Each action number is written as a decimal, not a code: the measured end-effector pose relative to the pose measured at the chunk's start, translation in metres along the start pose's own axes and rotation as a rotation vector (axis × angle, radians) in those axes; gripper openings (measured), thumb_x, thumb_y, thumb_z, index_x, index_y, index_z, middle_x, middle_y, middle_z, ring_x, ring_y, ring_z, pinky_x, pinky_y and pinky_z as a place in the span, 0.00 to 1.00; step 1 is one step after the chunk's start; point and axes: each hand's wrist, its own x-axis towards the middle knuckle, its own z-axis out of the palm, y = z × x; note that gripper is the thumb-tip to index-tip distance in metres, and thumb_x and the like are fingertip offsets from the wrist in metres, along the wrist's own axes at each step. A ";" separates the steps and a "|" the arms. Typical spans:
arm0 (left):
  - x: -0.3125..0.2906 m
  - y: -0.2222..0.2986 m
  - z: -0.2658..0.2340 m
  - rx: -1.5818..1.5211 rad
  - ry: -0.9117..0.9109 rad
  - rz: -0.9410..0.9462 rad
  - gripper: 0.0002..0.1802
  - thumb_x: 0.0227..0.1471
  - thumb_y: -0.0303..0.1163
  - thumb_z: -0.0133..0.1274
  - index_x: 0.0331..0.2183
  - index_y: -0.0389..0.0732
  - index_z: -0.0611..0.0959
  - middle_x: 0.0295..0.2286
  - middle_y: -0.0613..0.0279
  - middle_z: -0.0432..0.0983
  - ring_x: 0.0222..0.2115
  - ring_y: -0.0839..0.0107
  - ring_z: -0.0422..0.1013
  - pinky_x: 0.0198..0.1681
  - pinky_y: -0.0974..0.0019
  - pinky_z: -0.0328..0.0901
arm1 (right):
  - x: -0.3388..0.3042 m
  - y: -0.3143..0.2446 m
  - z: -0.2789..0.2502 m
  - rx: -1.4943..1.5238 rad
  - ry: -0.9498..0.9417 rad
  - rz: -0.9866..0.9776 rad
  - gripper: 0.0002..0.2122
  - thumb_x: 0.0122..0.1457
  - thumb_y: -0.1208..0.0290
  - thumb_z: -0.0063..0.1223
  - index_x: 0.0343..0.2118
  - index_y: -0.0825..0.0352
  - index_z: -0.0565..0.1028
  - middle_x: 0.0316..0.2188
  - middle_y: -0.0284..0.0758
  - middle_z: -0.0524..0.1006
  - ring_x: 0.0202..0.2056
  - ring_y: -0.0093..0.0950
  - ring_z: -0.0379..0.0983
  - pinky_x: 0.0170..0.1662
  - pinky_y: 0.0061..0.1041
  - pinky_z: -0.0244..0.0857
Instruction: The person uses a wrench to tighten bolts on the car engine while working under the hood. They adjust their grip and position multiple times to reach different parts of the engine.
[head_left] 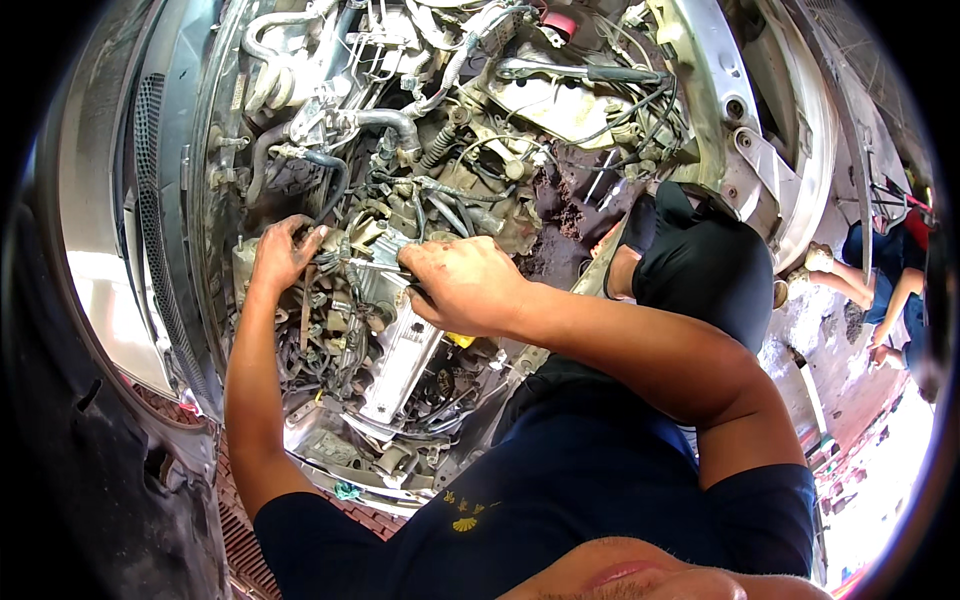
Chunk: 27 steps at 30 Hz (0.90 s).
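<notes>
Over the engine (403,360) of a vehicle, both my hands are among metal parts and hoses. My right hand (465,285) is closed round a thin, straight metal tool (375,264), which sticks out to the left between the hands; its exact kind does not show. To the left, my left hand (287,255) has its fingers curled in a pinch beside the tool's far end. What they grip, if anything, is hidden. Just beyond my left hand a dark bent hose (338,185) runs down into the engine parts.
A wide grey hose (385,120) and tangled wiring lie beyond my hands. The vehicle's body edge (205,220) borders the left side. My bent knee (705,255) is at the right of the engine bay. Another person (890,275) is at the far right.
</notes>
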 end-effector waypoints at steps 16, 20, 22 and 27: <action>-0.005 -0.008 0.005 -0.176 0.216 0.082 0.15 0.60 0.39 0.61 0.35 0.34 0.86 0.32 0.44 0.83 0.36 0.43 0.79 0.40 0.53 0.71 | 0.004 0.001 -0.006 0.009 -0.003 0.026 0.20 0.61 0.61 0.58 0.52 0.66 0.73 0.46 0.44 0.81 0.47 0.44 0.80 0.49 0.44 0.74; -0.007 -0.011 0.010 -0.032 0.316 0.077 0.19 0.59 0.44 0.62 0.35 0.35 0.87 0.29 0.42 0.82 0.32 0.42 0.79 0.37 0.51 0.71 | 0.018 0.016 -0.015 0.077 0.318 -0.059 0.21 0.58 0.66 0.57 0.53 0.67 0.74 0.49 0.47 0.80 0.50 0.45 0.79 0.55 0.41 0.74; -0.011 -0.014 0.010 -0.070 0.261 0.070 0.19 0.60 0.45 0.61 0.35 0.36 0.87 0.27 0.42 0.81 0.30 0.43 0.78 0.35 0.51 0.70 | 0.035 0.016 -0.057 0.357 0.322 0.033 0.19 0.58 0.71 0.57 0.53 0.67 0.76 0.48 0.44 0.80 0.48 0.39 0.80 0.55 0.36 0.72; -0.005 -0.009 0.006 -0.033 0.309 0.059 0.21 0.60 0.48 0.61 0.34 0.36 0.87 0.31 0.44 0.83 0.28 0.46 0.79 0.36 0.50 0.71 | 0.052 0.070 -0.096 1.116 0.784 0.256 0.08 0.61 0.68 0.63 0.38 0.67 0.80 0.29 0.28 0.78 0.26 0.17 0.70 0.30 0.21 0.66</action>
